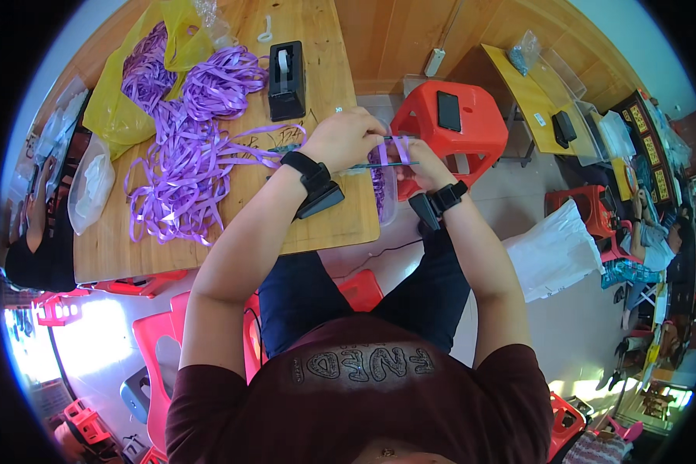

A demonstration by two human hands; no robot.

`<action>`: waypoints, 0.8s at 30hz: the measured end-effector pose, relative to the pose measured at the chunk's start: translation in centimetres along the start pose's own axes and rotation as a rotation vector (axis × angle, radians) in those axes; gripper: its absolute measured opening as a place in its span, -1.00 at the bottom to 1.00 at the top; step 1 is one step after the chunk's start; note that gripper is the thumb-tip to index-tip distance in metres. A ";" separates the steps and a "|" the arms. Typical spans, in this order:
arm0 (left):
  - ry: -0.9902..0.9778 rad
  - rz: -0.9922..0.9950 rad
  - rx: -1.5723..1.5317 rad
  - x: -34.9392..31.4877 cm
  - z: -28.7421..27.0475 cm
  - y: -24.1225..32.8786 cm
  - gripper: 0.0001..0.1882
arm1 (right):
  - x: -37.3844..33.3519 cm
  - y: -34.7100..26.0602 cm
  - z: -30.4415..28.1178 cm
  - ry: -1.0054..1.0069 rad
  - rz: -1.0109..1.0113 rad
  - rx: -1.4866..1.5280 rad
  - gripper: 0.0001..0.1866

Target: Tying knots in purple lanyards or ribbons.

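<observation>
Thin dark green rods (pixel 361 165) stick out past the right edge of the table, with bands of purple ribbon (pixel 395 151) across them. My left hand (pixel 346 138) is above the rods, its fingers closed in a pinch at the ribbon near the upper rod. At the free ends of the rods, my right hand (pixel 424 166) is closed around the ribbon, its fingertips partly hidden behind rods and ribbon. A large loose heap of purple ribbon (pixel 182 185) covers the table left of my hands, and strands run from it toward my left wrist.
A yellow plastic bag (pixel 120 116) holds more ribbon on the wooden table (pixel 286 224). Beyond my left hand stands a black tape dispenser (pixel 287 89). A clear container (pixel 389 203) with purple pieces is below my hands. A red stool (pixel 472 127) carries a phone (pixel 448 111).
</observation>
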State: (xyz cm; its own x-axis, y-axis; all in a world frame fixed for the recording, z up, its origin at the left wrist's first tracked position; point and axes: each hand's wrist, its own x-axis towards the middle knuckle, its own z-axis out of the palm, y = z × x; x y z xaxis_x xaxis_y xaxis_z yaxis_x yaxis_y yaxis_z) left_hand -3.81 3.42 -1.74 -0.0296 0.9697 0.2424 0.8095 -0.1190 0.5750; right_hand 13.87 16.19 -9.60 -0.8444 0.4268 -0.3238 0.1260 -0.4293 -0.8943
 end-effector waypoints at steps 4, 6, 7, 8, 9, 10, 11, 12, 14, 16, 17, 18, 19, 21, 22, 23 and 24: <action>-0.029 -0.025 0.018 0.4 0.0 0.2 -0.75 | 0.6 -1.7 -0.3 0.264 -0.146 -0.104 -0.73; -0.046 -0.064 -0.020 0.5 0.0 0.3 -0.75 | 0.9 -2.2 -0.4 0.366 -0.190 -0.007 -0.71; -0.042 -0.065 -0.017 0.6 -0.1 0.3 -0.75 | 1.0 -2.2 -0.2 0.362 -0.192 -0.009 -0.71; -0.050 -0.082 -0.035 0.6 0.0 0.3 -0.75 | 1.1 -2.2 0.3 0.378 -0.236 0.008 -0.72; -0.058 -0.099 -0.052 0.6 0.0 0.1 -0.75 | 1.2 -2.2 0.8 0.395 -0.280 0.026 -0.73; -0.055 -0.104 -0.050 0.5 -0.1 0.0 -0.75 | 1.3 -2.5 1.1 0.389 -0.278 0.026 -0.73; -0.049 -0.091 -0.060 0.4 -0.1 -0.1 -0.75 | 1.2 -3.0 1.7 0.335 -0.311 0.083 -0.73; -0.042 -0.079 -0.069 0.3 -0.2 -0.3 -0.74 | 1.1 -3.2 2.1 0.281 -0.342 0.139 -0.74; -0.047 -0.103 -0.091 0.4 -0.2 -0.3 -0.74 | 1.4 -3.7 1.7 0.218 -0.368 0.137 -0.74; -0.055 -0.113 -0.118 0.7 -0.1 0.0 -0.74 | 2.2 -3.8 -0.5 0.114 -0.386 0.150 -0.72; -0.073 -0.140 -0.113 0.7 -0.2 0.1 -0.74 | 2.5 -3.0 -1.2 0.115 -0.386 0.150 -0.72; -0.087 -0.169 -0.110 0.8 -0.2 0.1 -0.73 | 2.6 -2.4 -1.5 0.116 -0.340 0.204 -0.72; -0.084 -0.169 -0.112 0.8 -0.2 0.1 -0.73 | 2.7 -1.8 -1.9 0.118 -0.292 0.257 -0.72; -0.077 -0.150 -0.105 0.5 -0.2 -0.1 -0.73 | 1.4 -1.1 -1.0 0.187 -0.245 0.123 -0.73; -0.074 -0.157 -0.107 0.4 -0.2 -0.1 -0.73 | 1.6 0.1 -1.6 0.174 -0.311 0.040 -0.73; -0.071 -0.153 -0.116 0.5 -0.2 -0.2 -0.73 | 1.3 0.6 -1.5 0.167 -0.378 -0.041 -0.73; -0.068 -0.149 -0.125 0.5 -0.2 -0.2 -0.73 | 0.8 1.2 -1.5 0.152 -0.368 0.158 -0.68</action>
State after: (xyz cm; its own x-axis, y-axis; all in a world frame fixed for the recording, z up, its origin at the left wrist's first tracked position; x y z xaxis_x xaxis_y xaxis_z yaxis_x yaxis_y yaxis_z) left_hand -4.12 3.89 -1.54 -0.1002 0.9903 0.0963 0.7201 0.0054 0.6939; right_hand 14.14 17.27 -11.38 -0.7303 0.6816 -0.0445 -0.2603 -0.3379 -0.9045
